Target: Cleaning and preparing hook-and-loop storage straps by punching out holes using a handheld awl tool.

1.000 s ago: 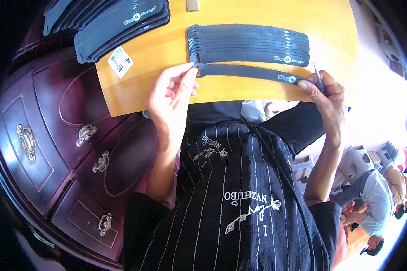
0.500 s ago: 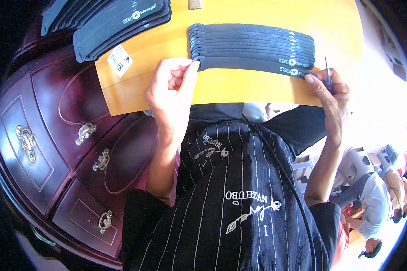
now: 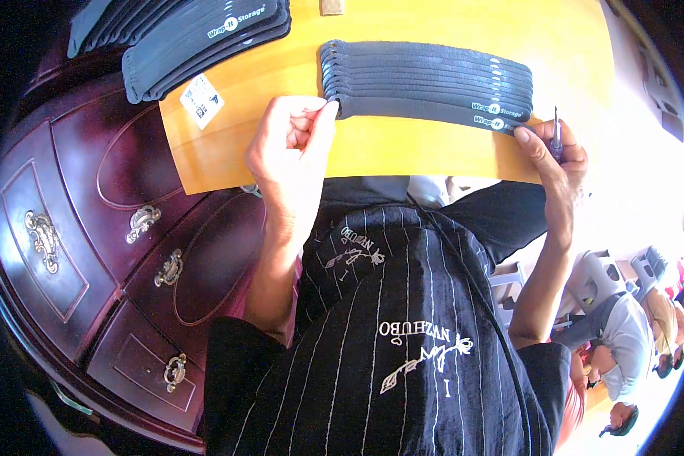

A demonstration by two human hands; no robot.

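Observation:
On the yellow board, a row of dark grey fabric straps (image 3: 425, 72) lies overlapped, each with a looped left end and a white printed label near the right. The nearest strap (image 3: 410, 112) is stretched between my hands along the front of the row. My left hand (image 3: 290, 148) pinches its left end at the loop, thumb against curled fingers. At the other end, my right hand (image 3: 558, 171) grips the strap under the thumb. That same hand also keeps a thin, pointed dark tool (image 3: 556, 137) upright among its fingers; its exact kind is unclear.
More dark straps (image 3: 197, 45) are stacked at the far left, overhanging the yellow board (image 3: 235, 163). A white sticker (image 3: 202, 100) and a small tan block (image 3: 332, 7) are on the board. Dark red drawers (image 3: 129, 251) stand left; people (image 3: 631, 342) sit at the far right.
Both hands keep their hold on the strap. The pointed tool in my right hand has tilted slightly and sits a little lower. The view has shifted very slightly.

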